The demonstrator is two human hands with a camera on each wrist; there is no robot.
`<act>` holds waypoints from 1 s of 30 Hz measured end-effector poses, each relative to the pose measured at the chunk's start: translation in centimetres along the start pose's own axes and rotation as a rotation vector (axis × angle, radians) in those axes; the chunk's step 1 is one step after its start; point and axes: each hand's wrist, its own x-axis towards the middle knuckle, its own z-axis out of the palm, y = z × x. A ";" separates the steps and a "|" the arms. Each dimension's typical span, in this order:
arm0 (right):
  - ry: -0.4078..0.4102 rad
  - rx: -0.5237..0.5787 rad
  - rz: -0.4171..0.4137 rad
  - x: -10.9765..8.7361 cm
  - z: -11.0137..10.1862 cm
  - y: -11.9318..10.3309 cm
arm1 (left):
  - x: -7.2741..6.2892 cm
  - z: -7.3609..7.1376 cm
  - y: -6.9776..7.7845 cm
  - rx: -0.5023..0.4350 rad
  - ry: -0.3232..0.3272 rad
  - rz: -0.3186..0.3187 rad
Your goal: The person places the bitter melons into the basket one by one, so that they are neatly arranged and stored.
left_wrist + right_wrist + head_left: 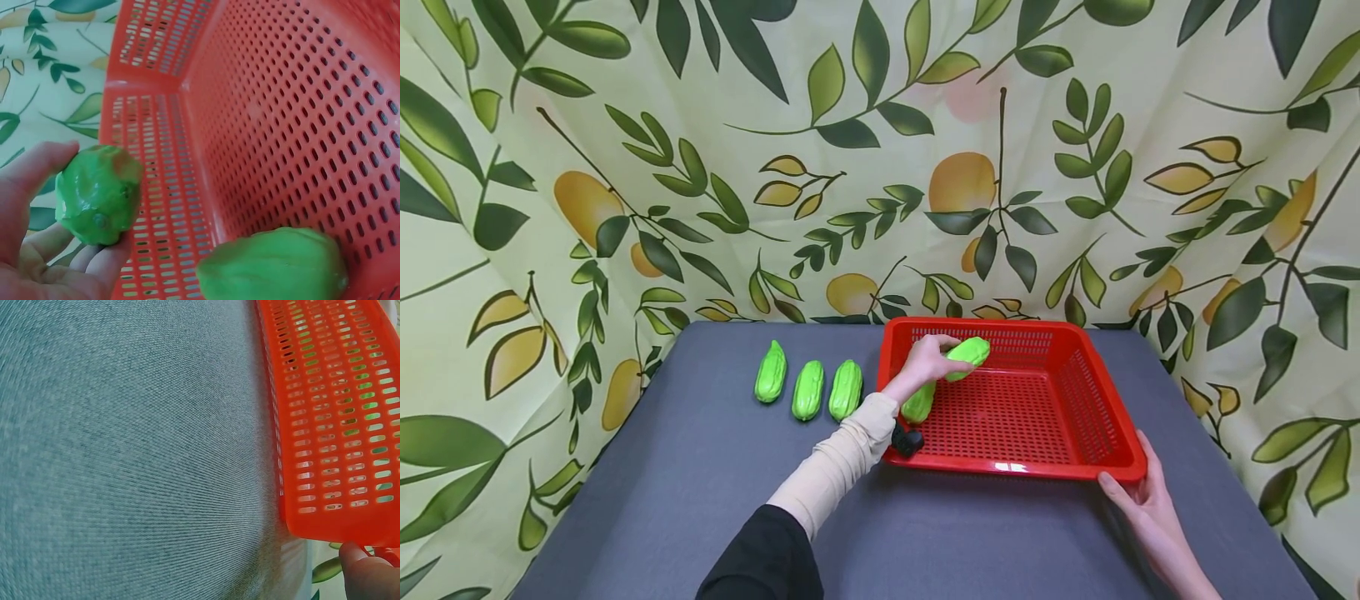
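Note:
My left hand pinches a green ribbed gourd between thumb and fingers, held over the left part of a red plastic basket. In the left wrist view, the held gourd shows its bumpy end, close by the slotted basket wall. A second green gourd lies on the basket floor at the left, partly covered by my wrist in the head view. My right hand grips the basket's near right corner, its thumb at the rim.
Left of the basket, three more green gourds lie in a row on the grey cloth-covered table. A leaf-and-fruit patterned curtain hangs behind the table and along its sides. The black wrist camera sits by the basket's left rim.

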 end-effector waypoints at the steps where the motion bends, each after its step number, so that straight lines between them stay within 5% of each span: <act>1: -0.001 0.003 -0.003 0.0 0.0 0.0 | 0.0 0.0 -0.1 -0.002 -0.009 0.000; 8: 0.001 -0.024 0.025 0.0 0.0 -0.3 | 0.3 0.6 -0.5 0.078 -0.078 -0.008; 30: -0.006 -0.005 0.014 -0.1 0.0 -0.3 | 0.7 1.2 -1.0 0.366 -0.095 -0.030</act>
